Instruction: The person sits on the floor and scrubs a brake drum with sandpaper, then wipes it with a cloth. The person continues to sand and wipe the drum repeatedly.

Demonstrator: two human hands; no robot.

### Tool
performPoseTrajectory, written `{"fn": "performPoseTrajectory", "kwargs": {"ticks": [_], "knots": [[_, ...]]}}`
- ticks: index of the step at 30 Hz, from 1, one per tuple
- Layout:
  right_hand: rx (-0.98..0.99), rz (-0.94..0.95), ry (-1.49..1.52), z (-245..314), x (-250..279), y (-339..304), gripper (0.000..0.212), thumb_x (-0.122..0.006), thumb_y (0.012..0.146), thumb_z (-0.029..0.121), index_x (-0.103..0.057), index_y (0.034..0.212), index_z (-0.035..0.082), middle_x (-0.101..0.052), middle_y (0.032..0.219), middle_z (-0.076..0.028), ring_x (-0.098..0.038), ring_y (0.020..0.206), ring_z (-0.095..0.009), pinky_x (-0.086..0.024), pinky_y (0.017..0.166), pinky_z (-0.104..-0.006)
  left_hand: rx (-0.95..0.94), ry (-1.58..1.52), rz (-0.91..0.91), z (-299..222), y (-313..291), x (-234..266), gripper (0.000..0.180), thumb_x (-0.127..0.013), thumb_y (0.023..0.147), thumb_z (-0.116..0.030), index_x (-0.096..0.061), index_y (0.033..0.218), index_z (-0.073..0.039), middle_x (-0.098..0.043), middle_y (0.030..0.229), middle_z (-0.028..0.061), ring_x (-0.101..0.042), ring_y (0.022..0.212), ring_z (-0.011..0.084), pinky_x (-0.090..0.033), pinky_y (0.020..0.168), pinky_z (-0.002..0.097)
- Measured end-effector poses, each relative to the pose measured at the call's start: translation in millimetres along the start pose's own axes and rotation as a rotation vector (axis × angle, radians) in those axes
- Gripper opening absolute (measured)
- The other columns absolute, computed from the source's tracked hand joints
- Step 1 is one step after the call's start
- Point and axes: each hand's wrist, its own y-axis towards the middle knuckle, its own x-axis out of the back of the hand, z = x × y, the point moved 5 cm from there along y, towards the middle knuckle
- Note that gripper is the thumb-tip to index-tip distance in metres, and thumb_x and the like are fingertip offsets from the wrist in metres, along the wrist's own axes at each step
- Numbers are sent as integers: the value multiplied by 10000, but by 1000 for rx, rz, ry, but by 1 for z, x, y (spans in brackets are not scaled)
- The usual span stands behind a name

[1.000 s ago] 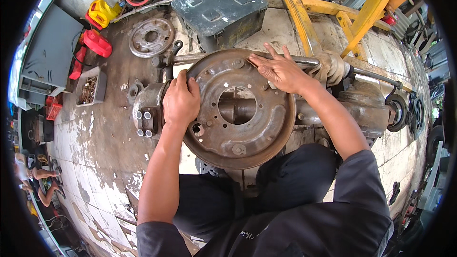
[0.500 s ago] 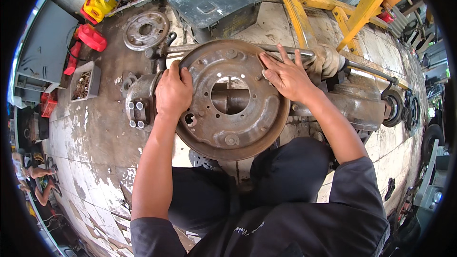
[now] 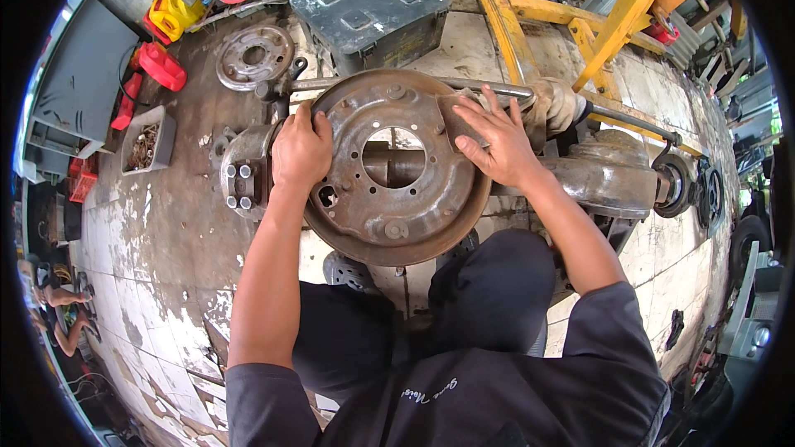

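A round, rusty brake backing plate (image 3: 364,213) with a big centre hole and several small holes is held tilted above my knees. My left hand (image 3: 300,149) grips its left rim, thumb on the face and fingers curled over the edge. My right hand (image 3: 501,139) lies flat with fingers spread at the plate's upper right. Beneath its fingers shows a thin brown sheet (image 3: 449,118), perhaps sandpaper, against the plate. Behind the plate stretches a heavy axle housing (image 3: 596,185), with a bolted end (image 3: 243,186) at the left.
A long rod (image 3: 331,83) crosses behind the plate, with a dirty cloth (image 3: 553,103) on its right part. Beyond are a dark metal box (image 3: 373,8), another round plate (image 3: 253,55) and a yellow frame (image 3: 505,25). A grey bin (image 3: 149,139) of small parts stands left.
The plate has shifted slightly left and its lower rim has risen a little. My right hand has slid slightly, and more of the brown sheet shows. My left hand keeps its grip.
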Motion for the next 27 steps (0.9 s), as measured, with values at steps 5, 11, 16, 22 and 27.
{"fn": "performPoseTrajectory", "kwargs": {"ticks": [5, 11, 16, 22, 27], "knots": [[-151, 36, 38, 15, 3, -7, 819, -576, 882, 688, -507, 1400, 57, -452, 1530, -129, -246, 1494, -388, -159, 1171, -666, 3, -8, -6, 2, -1, -1, 462, -444, 1003, -336, -555, 1312, -10, -655, 1114, 275, -617, 1066, 441, -481, 943, 504], [-326, 38, 533, -2, -3, 4, 534, -547, 999, 419, -467, 1414, 94, -560, 1397, -192, -356, 1437, -382, -196, 1183, -614, 1, -7, -4, 1, -1, -1, 455, -441, 1004, -338, -559, 1310, -22, -654, 1124, 272, -621, 1063, 441, -482, 942, 508], [-158, -68, 269, -19, -13, 5, 404, -436, 1059, 289, -459, 1437, 146, -554, 1401, -203, -293, 1469, -387, -149, 1187, -628, 14, -13, 10, -3, 0, 0, 464, -442, 1005, -340, -555, 1318, -18, -652, 1132, 271, -618, 1076, 437, -479, 950, 505], [-195, 41, 83, -14, -17, 6, 475, -397, 1065, 386, -427, 1484, 165, -513, 1450, -202, -252, 1488, -395, -121, 1178, -662, -4, -2, -14, 1, 0, 0, 478, -439, 1009, -343, -549, 1329, -5, -650, 1150, 267, -617, 1085, 432, -477, 959, 499], [-142, 103, -33, -8, -10, -1, 643, -332, 1037, 572, -334, 1560, 197, -440, 1516, -201, -216, 1491, -432, -93, 1157, -701, 5, 10, -26, 2, -1, -3, 473, -439, 1009, -339, -552, 1321, -2, -652, 1139, 263, -618, 1079, 430, -480, 952, 499]]}}
